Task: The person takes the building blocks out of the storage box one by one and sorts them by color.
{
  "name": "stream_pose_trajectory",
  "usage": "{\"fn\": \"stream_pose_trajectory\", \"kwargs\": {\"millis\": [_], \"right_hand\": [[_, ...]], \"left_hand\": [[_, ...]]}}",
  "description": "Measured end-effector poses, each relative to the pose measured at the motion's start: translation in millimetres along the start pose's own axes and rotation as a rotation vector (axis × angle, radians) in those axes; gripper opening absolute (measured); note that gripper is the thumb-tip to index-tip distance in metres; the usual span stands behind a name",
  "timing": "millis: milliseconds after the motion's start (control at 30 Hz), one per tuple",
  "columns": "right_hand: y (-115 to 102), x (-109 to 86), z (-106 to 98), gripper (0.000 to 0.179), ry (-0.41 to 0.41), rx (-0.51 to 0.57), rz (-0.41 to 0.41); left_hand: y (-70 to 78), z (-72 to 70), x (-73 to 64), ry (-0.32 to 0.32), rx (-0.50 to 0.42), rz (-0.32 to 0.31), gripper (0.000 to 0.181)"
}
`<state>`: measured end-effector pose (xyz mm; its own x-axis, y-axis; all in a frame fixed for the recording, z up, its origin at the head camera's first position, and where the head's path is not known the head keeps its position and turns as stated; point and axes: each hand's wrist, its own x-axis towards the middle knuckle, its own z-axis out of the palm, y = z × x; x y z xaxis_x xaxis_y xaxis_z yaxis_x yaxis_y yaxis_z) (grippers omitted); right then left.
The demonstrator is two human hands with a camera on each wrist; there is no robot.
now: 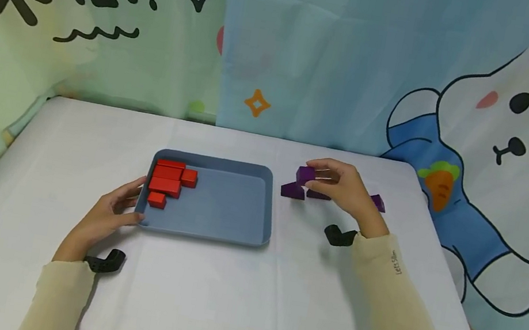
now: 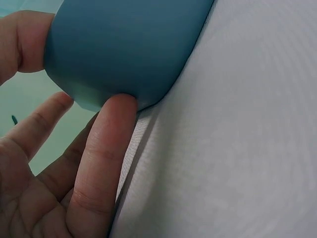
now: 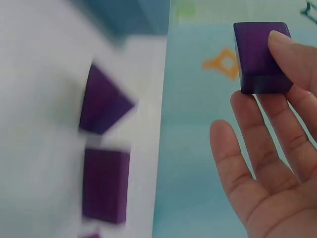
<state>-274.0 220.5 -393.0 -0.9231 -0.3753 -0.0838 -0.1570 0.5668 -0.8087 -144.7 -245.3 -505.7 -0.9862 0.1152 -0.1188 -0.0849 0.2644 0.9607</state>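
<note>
My right hand pinches a small purple block between thumb and fingertips, raised over the table. Below it lie other purple blocks: a wedge-shaped one, a rectangular one partly hidden by the hand in the head view, and another purple block to the right of the hand. At the left end of a blue-grey tray, my left hand holds the rim, thumb near the front corner and a finger against the outer wall. Several red blocks sit inside the tray's left part.
A white cloth covers the table. Behind it hang printed curtains, with a cartoon rabbit at the right. Each wrist carries a black camera mount, one at the left wrist, one at the right wrist.
</note>
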Motion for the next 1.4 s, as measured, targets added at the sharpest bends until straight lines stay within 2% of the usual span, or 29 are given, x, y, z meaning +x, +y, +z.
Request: {"fn": "stream_pose_trajectory", "kwargs": {"millis": [200,400,633,800,1000,1400], "right_hand": [[30.9,-13.3,-35.9,0.049,0.005,-0.089,0.026],[58.4,-25.3,-73.9,0.048,0.017,-0.175,0.112],[81.7,-36.3,-102.1,0.045,0.042,-0.228,0.156],[107.3,-41.3,-108.9,0.045,0.083,-0.257,0.198],[131.6,-47.8,-110.9,0.042,0.149,-0.314,0.202],[154.5,-50.2,-110.4,0.044,0.193,-0.340,0.274]], "left_hand": [[-1.7,-1.1,-3.0,0.013,0.006,-0.003,0.085],[-0.4,-1.4,-6.1,0.023,0.011,-0.035,0.087],[-2.1,-5.9,-10.2,0.025,0.024,-0.032,0.086],[-2.4,-7.3,-12.7,0.026,0.040,-0.040,0.085],[-0.7,-5.8,-12.8,0.025,0.044,-0.028,0.084],[2.7,3.0,-6.5,0.016,0.029,-0.005,0.083]]}}
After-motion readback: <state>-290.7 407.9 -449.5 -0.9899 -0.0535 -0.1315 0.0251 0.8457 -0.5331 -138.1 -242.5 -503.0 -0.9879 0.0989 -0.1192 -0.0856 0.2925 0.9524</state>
